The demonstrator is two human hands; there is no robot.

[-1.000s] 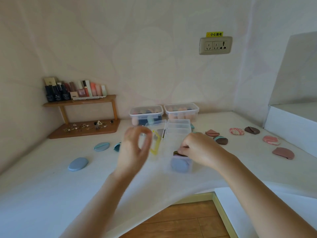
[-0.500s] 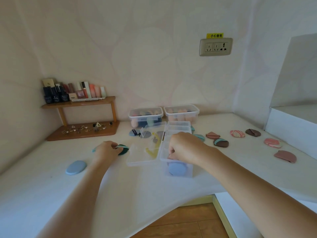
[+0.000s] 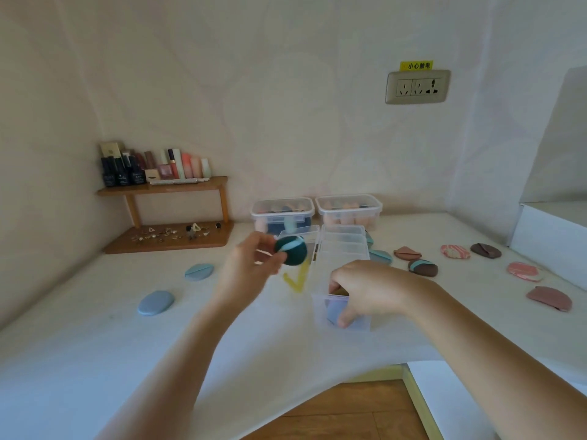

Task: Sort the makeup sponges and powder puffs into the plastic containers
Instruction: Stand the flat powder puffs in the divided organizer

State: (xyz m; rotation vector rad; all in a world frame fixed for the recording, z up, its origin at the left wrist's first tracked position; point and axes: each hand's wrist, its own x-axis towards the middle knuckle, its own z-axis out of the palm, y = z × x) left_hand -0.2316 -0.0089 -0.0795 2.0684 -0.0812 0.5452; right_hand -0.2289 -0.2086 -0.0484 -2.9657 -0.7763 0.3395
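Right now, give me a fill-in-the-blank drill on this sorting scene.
Left of the left hand, which holds the dark teal puff, lie ____ blue puffs. The right hand grips the divided container; the puff in its near cell is ____. Above the wall outlet is a ____ label.
Missing: two; blue; yellow
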